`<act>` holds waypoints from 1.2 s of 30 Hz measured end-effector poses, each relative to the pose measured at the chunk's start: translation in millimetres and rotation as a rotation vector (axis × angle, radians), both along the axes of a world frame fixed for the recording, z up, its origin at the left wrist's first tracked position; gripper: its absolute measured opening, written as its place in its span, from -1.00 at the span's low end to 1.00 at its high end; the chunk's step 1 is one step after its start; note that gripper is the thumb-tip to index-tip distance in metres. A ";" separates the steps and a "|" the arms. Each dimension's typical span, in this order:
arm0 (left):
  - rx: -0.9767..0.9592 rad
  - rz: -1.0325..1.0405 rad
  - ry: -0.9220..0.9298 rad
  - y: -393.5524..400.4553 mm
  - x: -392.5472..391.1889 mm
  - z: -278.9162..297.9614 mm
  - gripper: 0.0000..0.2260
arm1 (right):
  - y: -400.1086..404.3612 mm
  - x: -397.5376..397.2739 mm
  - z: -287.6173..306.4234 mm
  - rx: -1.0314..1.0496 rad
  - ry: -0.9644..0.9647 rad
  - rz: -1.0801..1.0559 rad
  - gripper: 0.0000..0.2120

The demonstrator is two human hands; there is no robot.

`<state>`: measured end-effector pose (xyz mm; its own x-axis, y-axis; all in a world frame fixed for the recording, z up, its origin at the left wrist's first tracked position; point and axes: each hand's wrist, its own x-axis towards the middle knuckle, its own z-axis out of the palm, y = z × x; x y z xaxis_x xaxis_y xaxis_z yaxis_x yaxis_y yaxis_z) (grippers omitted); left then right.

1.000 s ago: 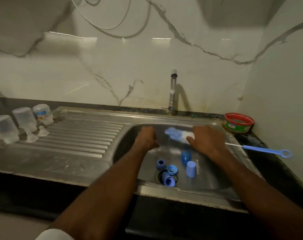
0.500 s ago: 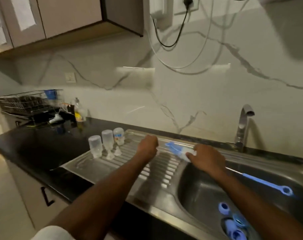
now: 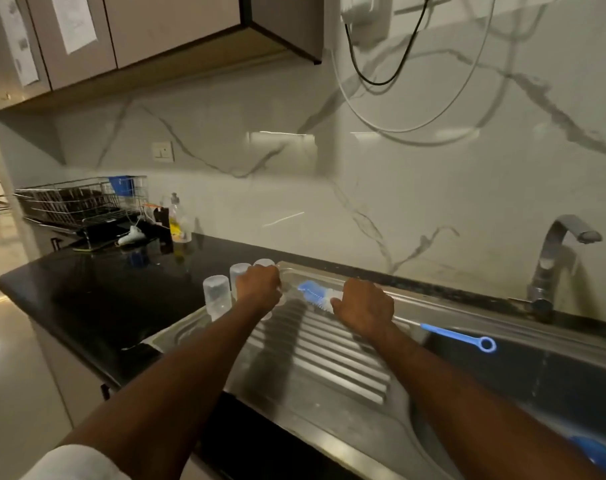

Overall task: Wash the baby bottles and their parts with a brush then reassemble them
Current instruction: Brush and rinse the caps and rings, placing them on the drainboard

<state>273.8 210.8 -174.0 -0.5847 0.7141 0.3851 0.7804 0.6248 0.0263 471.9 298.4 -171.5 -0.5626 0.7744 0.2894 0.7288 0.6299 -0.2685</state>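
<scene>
Hands work at frame centre over the ribbed steel draining surface (image 3: pixel 329 355); right hand (image 3: pixel 363 308) grips the blue-and-white bottle brush (image 3: pixel 317 295), handle trailing right; left hand (image 3: pixel 260 289), fingers curled, reaches among the clear inverted plastic bottles (image 3: pixel 217 295), seemingly left draining; what it holds, I cannot tell.

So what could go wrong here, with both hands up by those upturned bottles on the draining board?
The left hand reaches among the upturned clear bottles; a nudge could topple one off the draining board. The right hand grips the bottle brush near its bristles, so the long handle trails behind and might swing into the tap.
</scene>
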 end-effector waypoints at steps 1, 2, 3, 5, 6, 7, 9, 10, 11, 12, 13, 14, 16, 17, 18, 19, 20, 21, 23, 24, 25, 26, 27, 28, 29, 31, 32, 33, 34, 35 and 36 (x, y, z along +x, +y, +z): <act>-0.011 0.011 0.021 2.6 0.0 -1.5 -0.86 | 0.4 -2.2 -1.9 0.008 -0.004 0.005 -0.70; -0.022 0.020 0.047 4.4 0.0 -3.4 -0.86 | 0.4 -3.6 -3.5 0.018 -0.005 0.009 -0.70; -0.039 0.025 0.073 5.7 -0.5 -5.6 -0.84 | -0.3 -4.4 -4.7 0.030 -0.005 0.012 -0.70; -0.087 0.023 0.081 7.5 -2.0 -11.2 -0.79 | -3.6 -5.2 -6.8 0.044 -0.008 0.007 -0.69; -0.103 0.017 0.062 8.0 -1.9 -14.3 -0.76 | -4.9 -4.3 -7.9 0.045 -0.007 0.003 -0.68; -0.107 0.010 0.043 8.7 -2.2 -17.0 -0.72 | -5.7 -3.2 -8.5 0.046 -0.005 0.000 -0.69; -0.097 0.003 0.024 9.0 -2.1 -19.7 -0.66 | -6.8 1.9 -8.5 0.059 -0.008 -0.007 -0.71; -0.084 0.001 0.026 8.9 -2.0 -19.3 -0.63 | -6.9 5.5 -7.1 0.069 -0.009 -0.006 -0.71; -0.069 -0.008 0.033 9.7 1.1 -18.3 -0.60 | -5.9 12.6 -5.4 0.081 -0.010 -0.008 -0.72; -0.051 -0.023 0.043 10.6 4.2 -16.5 -0.56 | -4.4 20.3 -2.8 0.092 -0.011 -0.006 -0.72; -0.035 -0.044 0.049 11.7 8.5 -13.3 -0.54 | -2.3 28.7 0.3 0.100 -0.009 -0.009 -0.72; -0.023 -0.074 0.045 15.2 16.2 -10.9 -0.54 | 0.9 41.2 2.6 0.100 -0.004 -0.020 -0.71; -0.004 -0.151 -0.005 24.4 34.6 -6.2 -0.57 | 8.2 69.6 6.7 0.080 0.018 -0.050 -0.67; 0.007 -0.188 -0.035 30.5 45.4 -4.6 -0.59 | 12.0 84.5 8.1 0.075 0.032 -0.068 -0.63; 0.018 -0.223 -0.052 36.3 57.5 -3.4 -0.60 | 15.6 99.7 9.0 0.077 0.043 -0.091 -0.59; 0.038 -0.266 -0.058 45.1 75.5 -4.2 -0.62 | 20.1 121.0 9.3 0.079 0.045 -0.125 -0.55; 0.068 -0.307 -0.056 51.9 90.6 -5.3 -0.65 | 23.5 138.8 10.3 0.080 0.045 -0.155 -0.51; 0.097 -0.351 -0.056 61.0 111.7 -8.0 -0.69 | 28.9 161.9 10.4 0.082 0.041 -0.194 -0.49; 0.148 -0.424 -0.064 74.8 150.5 -15.1 -0.75 | 39.9 202.6 10.2 0.079 0.011 -0.262 -0.44; 0.164 -0.471 -0.079 83.1 173.5 -19.9 -0.77 | 45.3 226.5 8.6 0.069 -0.015 -0.294 -0.42; 0.167 -0.513 -0.101 90.2 193.0 -25.0 -0.78 | 49.6 247.0 6.6 0.055 -0.049 -0.313 -0.40; 0.152 -0.549 -0.132 98.5 214.5 -30.4 -0.79 | 54.0 268.2 2.6 0.039 -0.085 -0.328 -0.36; 0.122 -0.569 -0.162 105.7 233.9 -35.2 -0.79 | 57.7 286.3 -1.8 0.016 -0.119 -0.336 -0.32; 0.081 -0.577 -0.185 112.9 252.4 -39.7 -0.79 | 60.5 301.6 -7.4 -0.013 -0.146 -0.347 -0.27; 0.035 -0.579 -0.201 121.8 272.3 -45.4 -0.78 | 64.8 316.4 -14.7 -0.041 -0.172 -0.362 -0.25; -0.066 -0.592 -0.206 138.0 307.1 -61.3 -0.76 | 71.8 338.3 -33.0 -0.071 -0.231 -0.409 -0.32; -0.124 -0.608 -0.196 144.5 320.9 -71.1 -0.76 | 74.9 346.6 -42.8 -0.078 -0.261 -0.429 -0.39; -0.198 -0.629 -0.190 149.9 331.7 -81.9 -0.77 | 77.9 353.3 -52.1 -0.087 -0.288 -0.443 -0.46; -0.291 -0.659 -0.185 159.3 341.6 -95.9 -0.75 | 83.8 360.0 -62.2 -0.102 -0.311 -0.454 -0.49; -0.390 -0.684 -0.174 162.6 345.0 -106.2 -0.69 | 85.8 362.5 -66.6 -0.105 -0.331 -0.458 -0.51; -0.497 -0.703 -0.153 167.1 347.8 -115.8 -0.60 | 90.1 365.0 -70.0 -0.103 -0.350 -0.463 -0.53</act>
<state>621.6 377.9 -289.7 0.0343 0.9930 -0.1130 0.9994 -0.0329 0.0148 836.8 388.5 -241.5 -0.2081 0.9764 0.0571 0.9780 0.2087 -0.0051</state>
